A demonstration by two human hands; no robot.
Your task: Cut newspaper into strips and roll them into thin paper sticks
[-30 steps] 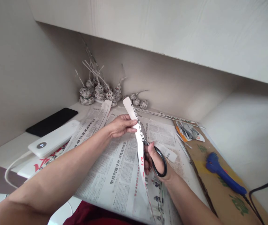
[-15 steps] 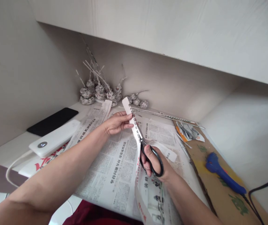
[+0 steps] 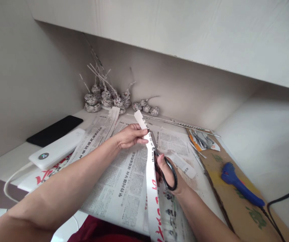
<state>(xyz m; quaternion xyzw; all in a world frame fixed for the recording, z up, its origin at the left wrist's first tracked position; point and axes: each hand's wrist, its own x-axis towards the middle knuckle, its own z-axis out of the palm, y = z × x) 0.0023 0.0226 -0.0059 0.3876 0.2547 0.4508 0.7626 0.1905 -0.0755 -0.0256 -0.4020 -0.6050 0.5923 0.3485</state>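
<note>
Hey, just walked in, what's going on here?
A person's left-hand grip holds a long white paper strip with black and red lettering. Their right-hand grip holds black-handled metal scissors, blades at the strip's edge. Printed newspaper sheets lie beneath; grey woven gourd-shaped pieces stand behind.

I count two hands, one left hand (image 3: 132, 136) and one right hand (image 3: 166, 171). There is one pair of scissors (image 3: 175, 174) and one raised paper strip (image 3: 150, 174). There are also one white power bank (image 3: 61, 148), one black slab (image 3: 55, 131), one blue glue gun (image 3: 242, 186) and one cardboard sheet (image 3: 228, 205). Of the taller woven pieces (image 3: 106, 98) I see at least five, partly hidden; of the small round lumps (image 3: 146, 109), four. The newspaper sheets (image 3: 114, 178) overlap, so their exact number I cannot tell.
</note>
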